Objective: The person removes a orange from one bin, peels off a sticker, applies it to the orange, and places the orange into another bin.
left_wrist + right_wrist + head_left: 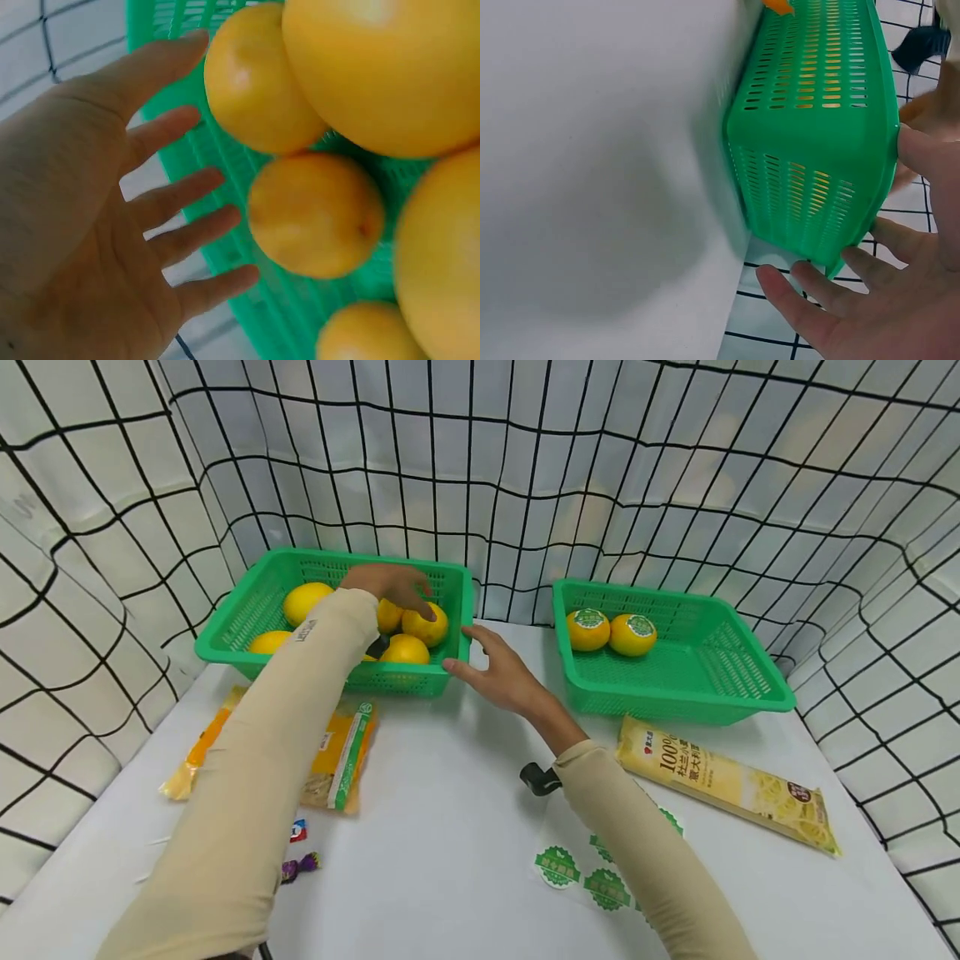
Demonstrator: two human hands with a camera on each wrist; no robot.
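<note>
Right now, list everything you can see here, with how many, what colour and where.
left basket: one, green, table's far left
right basket: one, green, far right
oranges: at least five, yellow, in left basket
stickered oranges: two, yellow, in right basket
pasta packet: one, yellow, before right basket
snack packets: orange-yellow, before left basket
stickers: several, green, near edge
candies: two, near left sleeve
left hand: over oranges, fingers spread
right hand: at left basket's corner
</note>
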